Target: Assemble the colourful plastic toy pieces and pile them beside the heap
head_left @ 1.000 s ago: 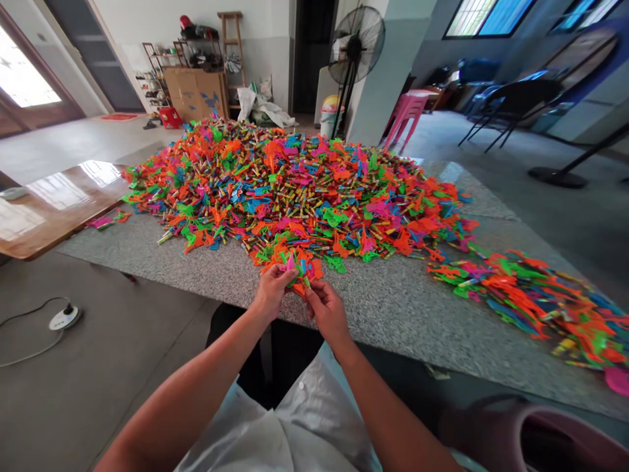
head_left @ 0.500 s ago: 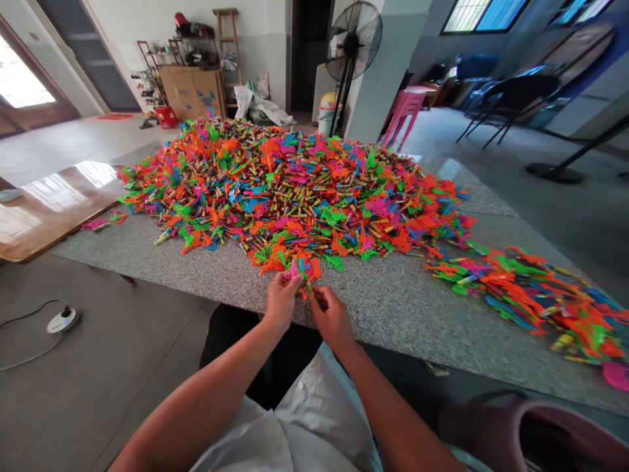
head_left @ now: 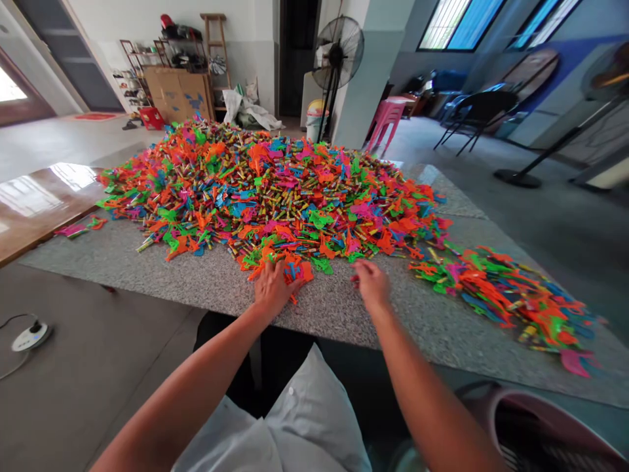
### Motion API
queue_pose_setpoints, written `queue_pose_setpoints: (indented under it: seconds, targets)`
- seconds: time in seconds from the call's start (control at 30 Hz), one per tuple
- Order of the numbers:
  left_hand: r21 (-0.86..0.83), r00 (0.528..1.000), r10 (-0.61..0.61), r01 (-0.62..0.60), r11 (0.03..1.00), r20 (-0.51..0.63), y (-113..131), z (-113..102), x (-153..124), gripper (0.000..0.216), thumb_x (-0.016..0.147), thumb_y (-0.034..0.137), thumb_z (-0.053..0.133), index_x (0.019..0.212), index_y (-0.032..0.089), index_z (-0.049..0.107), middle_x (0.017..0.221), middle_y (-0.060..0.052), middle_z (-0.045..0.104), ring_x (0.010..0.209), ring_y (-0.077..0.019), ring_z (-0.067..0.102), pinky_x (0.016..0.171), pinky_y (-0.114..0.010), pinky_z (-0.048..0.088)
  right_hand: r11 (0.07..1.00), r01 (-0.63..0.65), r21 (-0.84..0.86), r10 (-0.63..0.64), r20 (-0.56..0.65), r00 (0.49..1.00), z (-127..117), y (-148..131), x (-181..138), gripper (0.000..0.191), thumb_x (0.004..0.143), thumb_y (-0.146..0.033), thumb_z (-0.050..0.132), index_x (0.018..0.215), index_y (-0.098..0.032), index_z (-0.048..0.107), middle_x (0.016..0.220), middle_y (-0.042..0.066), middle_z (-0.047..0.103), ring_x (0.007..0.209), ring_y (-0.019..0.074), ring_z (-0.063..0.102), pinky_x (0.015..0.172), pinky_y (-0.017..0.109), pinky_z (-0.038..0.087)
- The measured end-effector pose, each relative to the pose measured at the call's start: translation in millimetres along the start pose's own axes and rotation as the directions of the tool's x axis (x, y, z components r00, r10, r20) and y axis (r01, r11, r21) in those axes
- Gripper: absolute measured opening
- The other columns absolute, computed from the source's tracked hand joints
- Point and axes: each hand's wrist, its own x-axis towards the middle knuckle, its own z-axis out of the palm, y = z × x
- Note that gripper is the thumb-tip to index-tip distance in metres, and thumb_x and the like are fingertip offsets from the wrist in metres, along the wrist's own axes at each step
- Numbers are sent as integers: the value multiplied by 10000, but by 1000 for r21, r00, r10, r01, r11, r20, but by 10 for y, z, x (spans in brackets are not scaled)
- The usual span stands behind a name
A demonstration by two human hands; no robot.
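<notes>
My left hand point(head_left: 274, 286) lies on the near edge of a big heap of small bright plastic pieces point(head_left: 289, 196), its thumb and fingers apart. Orange, blue and pink pieces point(head_left: 299, 271) show beside its thumb; its fingertips are partly hidden among the heap. Over the bare stone to the right is my right hand point(head_left: 372, 283), slightly blurred, with its fingers bent and drawn together. Whatever may be between those fingertips is too small to name. The heap mixes flat orange, green, pink and blue shapes with thin, shiny yellowish tubes.
A grey speckled stone tabletop point(head_left: 339, 305) carries the heap. On its right lies a smaller pile of similar pieces point(head_left: 511, 288). A brown wooden table point(head_left: 44, 203) adjoins at left. A dull pink container point(head_left: 496, 419) stands below the front edge at right.
My hands were together around a pink piece and a yellowish tube. They have parted: the left is down on the heap's edge, the right has moved rightward. The view has shifted slightly.
</notes>
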Motion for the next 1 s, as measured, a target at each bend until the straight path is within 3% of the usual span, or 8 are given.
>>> queue_pose_setpoints:
  seconds: [0.1,0.2,0.3,0.5,0.63,0.8,0.9,1.0]
  targets:
    - [45,1000,-7,6,999,29,32,34,75,490,597,318,963,1008,248,705,1185,-126,634,1243,-378,576,974,-379,435,896,294,-334,-185,322,928,497,-89,-87,255,914,-329,610,1072,-213,773,984,74,778,861,238,718,793,356,576]
    - [23,999,-33,32,999,14,4,-14,169,356,642,294,916,910,242,687,1060,-88,661,1098,-319,629,899,-351,447,624,529,-576,-218,521,825,888,-233,-71,284,985,-228,546,1141,-212,783,1192,98,754,1133,235,681,986,330,510]
    - [-159,997,-83,83,984,8,-71,-124,213,281,658,272,885,795,232,642,794,-12,626,858,-224,632,751,-281,442,466,559,-686,-130,572,810,1122,-329,-2,280,1016,-256,551,1149,-181,786,1208,135,731,1112,243,686,950,310,495]
    - [-609,940,-254,341,716,229,-136,-424,123,480,636,501,908,818,206,576,595,56,588,490,-96,508,484,-207,339,428,521,-738,-103,533,840,1246,-350,23,238,987,-262,597,1109,-152,769,1198,174,710,1047,277,701,886,344,501]
    - [-667,925,-288,378,642,248,-50,-568,54,544,549,465,970,859,189,620,709,16,678,579,-114,623,493,-201,408,596,432,-677,-184,408,894,1130,-382,-140,177,964,-238,601,1056,-156,727,1134,168,730,1037,273,701,886,351,509]
    - [-651,952,-179,302,697,249,91,-560,-26,451,602,458,943,857,176,700,767,3,694,617,-105,610,551,-211,472,977,179,-113,-114,431,895,922,-468,-620,173,924,-382,645,944,-211,640,859,62,748,618,186,638,601,313,503]
    - [-601,936,-106,299,741,335,162,-559,-81,410,638,483,918,819,175,716,731,-5,679,604,-113,590,539,-217,469,990,42,132,-106,530,841,798,-564,-848,307,900,-491,681,1045,-225,638,800,6,727,470,129,519,455,268,410]
    - [-491,876,-39,306,816,481,207,-633,-108,370,694,496,887,829,179,751,704,-22,665,570,-122,572,490,-223,433,978,43,205,-155,568,808,681,-657,-897,366,885,-497,711,1128,-224,694,739,-24,678,495,118,512,464,253,409]
